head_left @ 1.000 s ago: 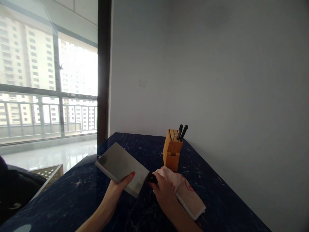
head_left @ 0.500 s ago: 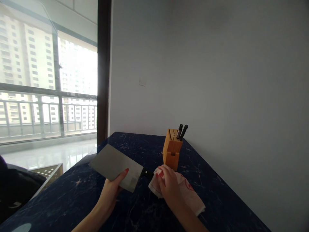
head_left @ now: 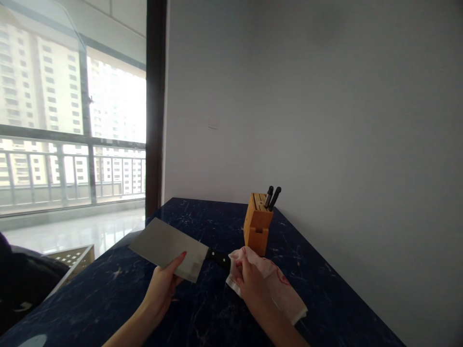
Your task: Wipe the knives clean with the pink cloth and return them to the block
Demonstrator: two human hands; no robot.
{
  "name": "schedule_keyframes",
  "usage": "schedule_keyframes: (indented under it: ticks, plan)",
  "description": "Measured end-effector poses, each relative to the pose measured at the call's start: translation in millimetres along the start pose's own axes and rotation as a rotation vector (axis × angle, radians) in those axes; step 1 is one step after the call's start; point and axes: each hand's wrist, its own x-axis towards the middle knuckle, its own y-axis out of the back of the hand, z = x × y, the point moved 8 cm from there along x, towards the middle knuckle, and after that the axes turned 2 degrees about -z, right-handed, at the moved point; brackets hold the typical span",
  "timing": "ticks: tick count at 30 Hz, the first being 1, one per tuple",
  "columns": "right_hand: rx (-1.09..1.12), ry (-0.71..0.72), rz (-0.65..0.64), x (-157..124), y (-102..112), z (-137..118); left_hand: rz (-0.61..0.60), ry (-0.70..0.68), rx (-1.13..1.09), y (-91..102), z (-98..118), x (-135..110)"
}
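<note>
Cleaver (head_left: 169, 243): left of the knife block (head_left: 259, 222) and nearer us, clamped in our left hand (head_left: 162, 285). Our right hand (head_left: 253, 282) pinches the cloth (head_left: 284, 285) on our side of the block. We judge the step in hand as gathering up cloth; next move calls for a steady left hold.

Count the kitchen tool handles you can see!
3: the cleaver handle by the towel, plus a left handle and a right handle standing in the wooden block. More could be hidden.
</note>
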Motion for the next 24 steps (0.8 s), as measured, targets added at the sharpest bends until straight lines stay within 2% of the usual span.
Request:
schedule_keyframes:
  ticks: [3,9,15,22,24]
  plan:
    - [-0.032,-0.028,-0.017,2.7,0.5,-1.2,-0.019,-0.012,0.016,-4.8,2.7,-3.0]
    - [0.093,-0.028,0.120,5.1,14.2,-12.4,-0.024,-0.013,0.038,-15.0,0.8,-14.9]
    - [0.221,-0.006,0.046,1.7,1.0,-25.5,-0.170,-0.003,0.060,-33.3,-6.4,-26.8]
    - [0.282,0.009,0.086,2.3,6.3,-36.5,-0.195,-0.071,0.150,-36.0,-8.0,-31.8]
    - [0.285,0.006,0.072,1.3,5.8,-37.8,-0.170,-0.115,0.207,-34.6,-4.4,-33.0]
